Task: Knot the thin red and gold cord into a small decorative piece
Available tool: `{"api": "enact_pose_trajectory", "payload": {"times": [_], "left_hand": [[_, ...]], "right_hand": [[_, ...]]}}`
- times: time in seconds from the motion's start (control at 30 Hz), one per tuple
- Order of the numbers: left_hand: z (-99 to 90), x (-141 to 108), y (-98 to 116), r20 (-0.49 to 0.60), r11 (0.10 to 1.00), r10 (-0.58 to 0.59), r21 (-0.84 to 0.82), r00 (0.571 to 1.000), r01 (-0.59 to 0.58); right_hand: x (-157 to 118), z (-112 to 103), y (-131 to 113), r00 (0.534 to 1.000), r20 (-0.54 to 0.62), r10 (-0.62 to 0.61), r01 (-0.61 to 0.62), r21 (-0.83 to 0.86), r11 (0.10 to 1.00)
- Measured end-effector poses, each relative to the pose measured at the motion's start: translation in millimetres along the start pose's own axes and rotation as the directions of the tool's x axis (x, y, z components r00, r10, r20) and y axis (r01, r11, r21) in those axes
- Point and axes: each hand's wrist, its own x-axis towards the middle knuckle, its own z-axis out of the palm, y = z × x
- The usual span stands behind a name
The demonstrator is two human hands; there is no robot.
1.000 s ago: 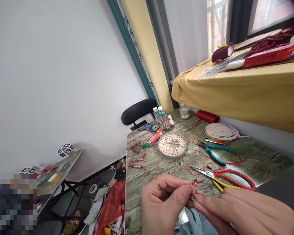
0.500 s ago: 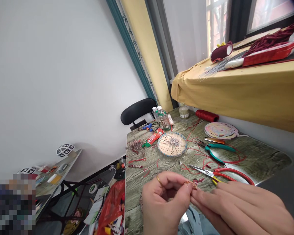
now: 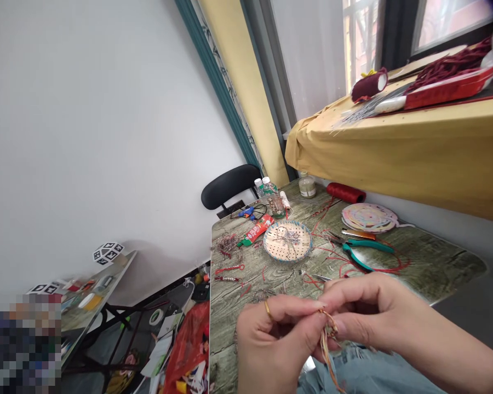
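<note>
Orange and cream cord [image 3: 327,342] hangs between your hands, above the surface's [image 3: 246,273] near edge. Your left hand [image 3: 275,339] pinches it, and your right hand's [image 3: 365,314] grip pinches its looped top.

Daylight pours through the window [image 3: 361,44] at one o'clock — its panes washed pale — and leaves a whitish sheen on the bench [image 3: 246,284] toward four o'clock. Soft shadow falls on the wall [image 3: 107,109] at eight o'clock; a dark blur clouds the upper-right corner.
</note>
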Motion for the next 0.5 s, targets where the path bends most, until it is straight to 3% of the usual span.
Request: {"api": "enact_pose_trajectory", "payload": {"times": [0.13,0.23,0.33,0.4,0.43,0.5], "left_hand": [[-2.7,0.4,-1.0,0.016,0.998,0.031,0.047,0.999,-0.031],[-4.9,1.2,-2.1,0.038,0.998,0.028,0.048,0.999,-0.029],[-5.8,1.7,-3.5,0.051,0.998,0.013,0.059,0.999,-0.016],[-4.9,1.5,-3.6,0.041,0.998,0.004,0.057,0.999,-0.007],[-4.1,1.4,-3.2,0.034,0.999,0.001,0.052,0.999,-0.003],[-2.4,0.9,-1.8,0.015,0.999,-0.001,0.051,1.0,0.0]], "right_hand": [[-0.8,3.3,4.8,0.998,-0.049,0.037,-0.04,-0.068,0.997],[1.9,6.7,5.3,0.984,-0.132,-0.118,0.075,-0.296,0.952],[4.7,3.7,3.8,0.879,-0.169,-0.445,0.242,-0.648,0.723],[4.5,-3.0,3.1,0.812,-0.16,-0.561,0.259,-0.763,0.592],[3.5,-6.8,2.9,0.812,-0.185,-0.553,0.236,-0.763,0.602],[0.4,-13.3,2.2,0.899,-0.224,-0.376,0.168,-0.615,0.77]]}}
